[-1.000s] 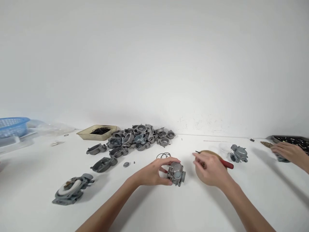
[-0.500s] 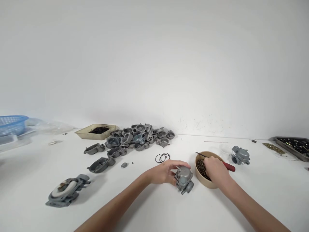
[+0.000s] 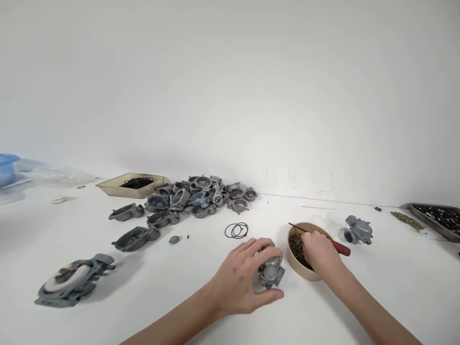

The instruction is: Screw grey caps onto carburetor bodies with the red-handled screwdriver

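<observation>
My left hand [image 3: 244, 275] curls round a grey metal carburetor [image 3: 271, 272] on the white table, fingers over its top and far side, thumb along the near side. To its right stands a tan round bowl [image 3: 301, 271] of small brass-coloured screws [image 3: 296, 249]. My right hand [image 3: 321, 251] reaches into this bowl with the fingertips down among the screws, hidden from view. It also keeps a screwdriver [image 3: 340, 247] in the palm; the red handle sticks out to the right and the dark shaft to the left. Two black rubber rings [image 3: 237, 230] lie behind my left hand.
Grey float bowls [image 3: 203, 196] are heaped at the back, beside a cream tray [image 3: 118, 190] of black rings. One carburetor [image 3: 72, 282] lies at left front, another [image 3: 358, 230] at right. A dark tray [image 3: 438, 218] of parts stands far right, near loose brass pieces [image 3: 406, 220].
My left hand has shifted from the carburetor's far left side to wrap over it, and the carburetor has turned a little. My right hand stays in the bowl. The view has swung slightly right.
</observation>
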Demonstrator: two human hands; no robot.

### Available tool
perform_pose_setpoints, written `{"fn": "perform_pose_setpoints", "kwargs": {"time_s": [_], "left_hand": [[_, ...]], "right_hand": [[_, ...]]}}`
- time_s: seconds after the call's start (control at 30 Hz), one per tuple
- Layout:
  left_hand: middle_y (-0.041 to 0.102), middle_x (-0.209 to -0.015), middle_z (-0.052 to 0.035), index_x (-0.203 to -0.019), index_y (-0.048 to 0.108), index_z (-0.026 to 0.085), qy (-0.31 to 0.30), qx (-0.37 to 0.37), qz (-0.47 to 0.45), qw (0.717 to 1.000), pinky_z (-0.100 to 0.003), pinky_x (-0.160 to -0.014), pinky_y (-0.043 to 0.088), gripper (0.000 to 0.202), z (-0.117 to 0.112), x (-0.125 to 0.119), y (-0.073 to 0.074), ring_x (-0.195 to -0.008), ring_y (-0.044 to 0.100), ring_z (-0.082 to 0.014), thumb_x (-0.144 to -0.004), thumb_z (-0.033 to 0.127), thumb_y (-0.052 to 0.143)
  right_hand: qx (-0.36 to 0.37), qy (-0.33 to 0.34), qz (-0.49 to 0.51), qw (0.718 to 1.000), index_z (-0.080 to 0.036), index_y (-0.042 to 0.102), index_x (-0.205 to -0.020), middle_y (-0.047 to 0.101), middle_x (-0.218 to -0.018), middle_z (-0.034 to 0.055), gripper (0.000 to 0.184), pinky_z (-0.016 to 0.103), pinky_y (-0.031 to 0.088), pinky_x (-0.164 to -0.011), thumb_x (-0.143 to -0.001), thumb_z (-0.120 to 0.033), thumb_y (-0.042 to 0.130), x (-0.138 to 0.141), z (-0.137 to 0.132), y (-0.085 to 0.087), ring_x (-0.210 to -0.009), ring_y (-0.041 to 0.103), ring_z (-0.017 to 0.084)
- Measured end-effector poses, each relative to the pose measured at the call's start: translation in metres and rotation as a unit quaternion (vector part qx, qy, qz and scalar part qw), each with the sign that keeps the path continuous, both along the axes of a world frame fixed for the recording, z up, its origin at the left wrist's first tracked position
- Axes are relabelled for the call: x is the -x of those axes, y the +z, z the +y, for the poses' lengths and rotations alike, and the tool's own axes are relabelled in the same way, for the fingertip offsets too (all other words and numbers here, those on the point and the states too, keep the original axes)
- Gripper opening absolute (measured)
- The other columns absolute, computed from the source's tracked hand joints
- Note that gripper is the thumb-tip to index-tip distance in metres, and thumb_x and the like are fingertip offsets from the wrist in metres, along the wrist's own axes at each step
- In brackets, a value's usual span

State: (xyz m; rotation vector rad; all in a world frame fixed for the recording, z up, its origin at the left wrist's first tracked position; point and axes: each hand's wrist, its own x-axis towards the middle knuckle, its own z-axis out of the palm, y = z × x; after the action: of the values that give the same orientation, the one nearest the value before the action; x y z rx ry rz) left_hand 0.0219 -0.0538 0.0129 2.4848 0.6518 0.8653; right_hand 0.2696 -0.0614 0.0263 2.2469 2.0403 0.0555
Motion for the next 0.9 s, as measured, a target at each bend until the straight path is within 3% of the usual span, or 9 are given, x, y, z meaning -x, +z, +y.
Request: {"fn": "perform_pose_setpoints", "kwargs": {"time_s": [0.1, 0.2, 0.37, 0.5, 0.6, 0.73, 0.9], "left_hand": [[0.058, -0.144, -0.0125, -0.127, 0.068, 0.029, -0.007, 0.018, -0.021, 1.000, -0.041, -0.090, 0.058, 0.039, 0.003, 0.001, -0.006, -0.101, 0.071, -0.0294, -0.089, 0.034, 0.070], [0.056, -0.149, -0.0108, -0.128, 0.070, 0.030, -0.032, 0.016, -0.036, 0.999, -0.042, -0.094, 0.058, 0.040, 0.010, 0.006, -0.009, -0.100, 0.071, -0.0269, -0.090, 0.023, 0.061], [0.063, -0.138, -0.0116, -0.116, 0.074, 0.028, -0.037, -0.002, -0.057, 0.998, -0.036, -0.083, 0.059, 0.026, 0.015, 0.004, -0.012, -0.087, 0.072, -0.0223, -0.095, 0.023, 0.059], [0.066, -0.133, -0.0129, -0.120, 0.070, 0.026, -0.037, 0.001, -0.101, 0.994, -0.036, -0.093, 0.058, 0.024, 0.014, -0.003, -0.017, -0.107, 0.071, -0.0267, -0.097, 0.026, 0.064], [0.066, -0.133, -0.0135, -0.121, 0.068, 0.024, -0.038, 0.017, -0.115, 0.993, -0.035, -0.096, 0.057, 0.024, 0.013, -0.005, -0.018, -0.112, 0.069, -0.0267, -0.097, 0.024, 0.064], [0.066, -0.133, -0.0133, -0.121, 0.068, 0.024, -0.046, 0.017, -0.111, 0.993, -0.036, -0.097, 0.057, 0.024, 0.013, -0.003, -0.018, -0.112, 0.069, -0.0266, -0.097, 0.024, 0.064], [0.066, -0.134, -0.0129, -0.122, 0.069, 0.025, -0.036, 0.013, -0.096, 0.995, -0.036, -0.098, 0.056, 0.025, 0.016, 0.000, -0.021, -0.112, 0.069, -0.0272, -0.098, 0.030, 0.066]], "right_hand": [[0.014, -0.009, 0.004, 1.000, -0.012, 0.070, -0.093, 0.071, -0.081, 0.0045, 0.014, 0.030, 0.054, -0.070, -0.097, -0.025, 0.067, -0.001, 0.000, -0.001, -0.072, 0.069, 0.016], [0.015, -0.015, 0.008, 1.000, -0.012, 0.070, -0.095, 0.072, -0.079, 0.0069, 0.008, 0.030, 0.052, -0.069, -0.095, -0.020, 0.067, -0.002, -0.002, 0.000, -0.074, 0.071, 0.020], [0.001, -0.020, 0.012, 1.000, -0.012, 0.068, -0.102, 0.072, -0.078, 0.0120, 0.012, 0.028, 0.044, -0.066, -0.091, -0.010, 0.063, -0.001, -0.007, 0.003, -0.076, 0.074, 0.025], [-0.012, -0.023, 0.025, 0.999, -0.012, 0.065, -0.105, 0.073, -0.078, 0.0131, 0.017, 0.028, 0.038, -0.060, -0.096, -0.006, 0.052, 0.000, -0.009, 0.006, -0.073, 0.074, 0.026], [-0.025, -0.013, 0.047, 0.998, -0.014, 0.065, -0.101, 0.073, -0.074, 0.0102, 0.022, 0.029, 0.033, -0.055, -0.100, -0.005, 0.044, -0.003, -0.011, 0.006, -0.068, 0.073, 0.026], [-0.063, 0.040, 0.086, 0.994, -0.018, 0.064, -0.097, 0.073, -0.074, 0.0053, 0.026, 0.029, 0.036, -0.055, -0.101, -0.005, 0.042, -0.008, -0.015, 0.007, -0.066, 0.071, 0.022], [-0.113, 0.168, 0.143, 0.969, -0.021, 0.068, -0.102, 0.076, -0.104, 0.0066, 0.028, 0.030, 0.054, -0.073, -0.105, -0.012, 0.041, -0.006, -0.029, 0.008, -0.083, 0.073, 0.019]]}}
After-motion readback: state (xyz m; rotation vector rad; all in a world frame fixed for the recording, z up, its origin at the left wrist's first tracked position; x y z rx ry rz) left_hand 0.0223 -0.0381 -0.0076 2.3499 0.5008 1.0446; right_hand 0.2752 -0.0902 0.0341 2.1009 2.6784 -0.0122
